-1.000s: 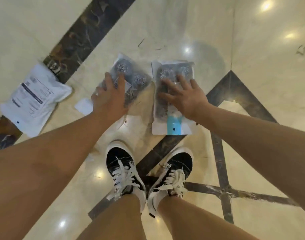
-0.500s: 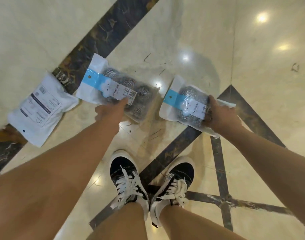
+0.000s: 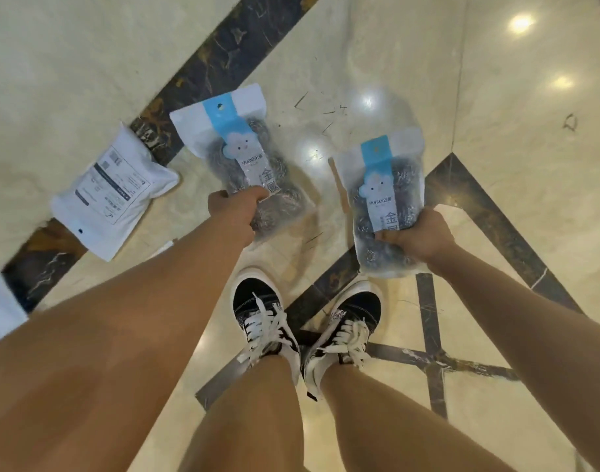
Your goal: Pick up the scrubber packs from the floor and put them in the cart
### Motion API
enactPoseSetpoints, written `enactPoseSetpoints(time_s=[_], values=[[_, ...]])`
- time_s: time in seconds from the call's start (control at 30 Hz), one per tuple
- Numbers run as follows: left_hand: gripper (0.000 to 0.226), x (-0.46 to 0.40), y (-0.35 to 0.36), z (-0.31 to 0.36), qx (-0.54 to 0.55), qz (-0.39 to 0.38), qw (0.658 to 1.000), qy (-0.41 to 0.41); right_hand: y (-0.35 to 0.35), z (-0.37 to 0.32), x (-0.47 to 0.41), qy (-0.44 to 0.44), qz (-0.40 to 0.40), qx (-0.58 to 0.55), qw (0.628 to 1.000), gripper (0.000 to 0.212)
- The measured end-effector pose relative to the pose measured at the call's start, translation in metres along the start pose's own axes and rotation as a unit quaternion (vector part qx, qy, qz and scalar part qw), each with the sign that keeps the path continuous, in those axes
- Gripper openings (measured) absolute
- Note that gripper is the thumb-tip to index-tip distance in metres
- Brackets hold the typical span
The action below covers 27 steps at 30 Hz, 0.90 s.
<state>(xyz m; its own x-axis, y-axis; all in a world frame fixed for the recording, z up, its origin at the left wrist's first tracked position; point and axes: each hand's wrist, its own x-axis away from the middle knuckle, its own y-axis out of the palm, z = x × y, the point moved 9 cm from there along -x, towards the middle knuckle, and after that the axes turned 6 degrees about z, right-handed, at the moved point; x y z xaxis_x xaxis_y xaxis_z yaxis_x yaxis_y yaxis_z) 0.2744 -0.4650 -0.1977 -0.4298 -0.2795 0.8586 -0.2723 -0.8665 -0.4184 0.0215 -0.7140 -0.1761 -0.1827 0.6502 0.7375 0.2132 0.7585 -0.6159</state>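
The left hand (image 3: 235, 207) is closed around the lower end of 1 scrubber pack (image 3: 246, 161), fingers curled under the clear plastic, and holds it off the floor (image 3: 530, 165). That pack's long axis runs from the hand toward 11 o'clock, blue header strip at the far end. The right hand (image 3: 416, 235) grips the lower part of a 2nd scrubber pack (image 3: 382, 195) the same way, with its long axis pointing near 12 o'clock and the header up top. Both packs hang just beyond the knuckles, side by side but apart, above the black-and-white sneakers (image 3: 268, 321).

Out at 9 o'clock from the left hand, a white pouch (image 3: 113, 190) with printed labelling lies flat on the floor, across the dark marble strip (image 3: 223, 59); that hand is the nearer one. The cart is not in view, so which way the packs must travel cannot be told.
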Motion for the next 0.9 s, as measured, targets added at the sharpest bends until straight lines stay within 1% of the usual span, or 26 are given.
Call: enactPoseSetpoints(time_s=[0.07,0.13,0.17,0.23,0.27,0.3,0.33,0.43,0.5,0.6,0.67,0.73,0.8,0.9], values=[[0.064,0.024,-0.024,0.005,-0.01,-0.008,1.0,0.018,-0.015,-0.021,0.029,-0.015,0.007,-0.074,0.997,0.041],[0.058,0.058,-0.05,0.013,-0.012,-0.017,0.999,0.033,-0.036,-0.047,0.059,-0.036,0.017,-0.12,0.992,0.043],[0.062,0.078,-0.063,0.019,-0.01,-0.026,0.999,0.035,-0.046,-0.061,0.074,-0.043,0.017,-0.141,0.989,0.05],[0.079,0.118,-0.087,0.032,-0.011,-0.042,0.998,0.044,-0.069,-0.094,0.107,-0.058,0.014,-0.165,0.984,0.071],[0.083,0.135,-0.098,0.037,-0.01,-0.048,0.997,0.052,-0.083,-0.111,0.125,-0.065,0.011,-0.176,0.982,0.08],[0.083,0.156,-0.108,0.044,-0.004,-0.057,0.997,0.059,-0.096,-0.127,0.142,-0.074,0.004,-0.189,0.979,0.085],[0.081,0.179,-0.118,0.053,0.001,-0.067,0.995,0.068,-0.11,-0.143,0.161,-0.085,0.0,-0.201,0.976,0.083],[0.081,0.253,-0.158,0.084,0.029,-0.079,0.99,0.112,-0.162,-0.193,0.231,-0.133,0.005,-0.229,0.964,0.056],[0.07,0.309,-0.192,0.104,0.054,-0.08,0.984,0.147,-0.197,-0.22,0.28,-0.157,-0.004,-0.241,0.958,0.042],[0.051,0.399,-0.254,0.127,0.099,-0.072,0.974,0.191,-0.243,-0.257,0.359,-0.191,-0.016,-0.239,0.952,0.046],[0.042,0.457,-0.301,0.132,0.136,-0.057,0.968,0.201,-0.27,-0.279,0.414,-0.218,-0.021,-0.233,0.947,0.046],[0.041,0.509,-0.351,0.125,0.183,-0.046,0.962,0.198,-0.285,-0.304,0.475,-0.263,-0.039,-0.203,0.942,0.042],[0.042,0.555,-0.406,0.114,0.229,-0.033,0.949,0.213,-0.295,-0.329,0.537,-0.31,-0.053,-0.169,0.934,0.042],[0.037,0.619,-0.495,0.079,0.275,0.031,0.933,0.231,-0.292,-0.359,0.636,-0.382,-0.083,-0.106,0.914,0.05]])
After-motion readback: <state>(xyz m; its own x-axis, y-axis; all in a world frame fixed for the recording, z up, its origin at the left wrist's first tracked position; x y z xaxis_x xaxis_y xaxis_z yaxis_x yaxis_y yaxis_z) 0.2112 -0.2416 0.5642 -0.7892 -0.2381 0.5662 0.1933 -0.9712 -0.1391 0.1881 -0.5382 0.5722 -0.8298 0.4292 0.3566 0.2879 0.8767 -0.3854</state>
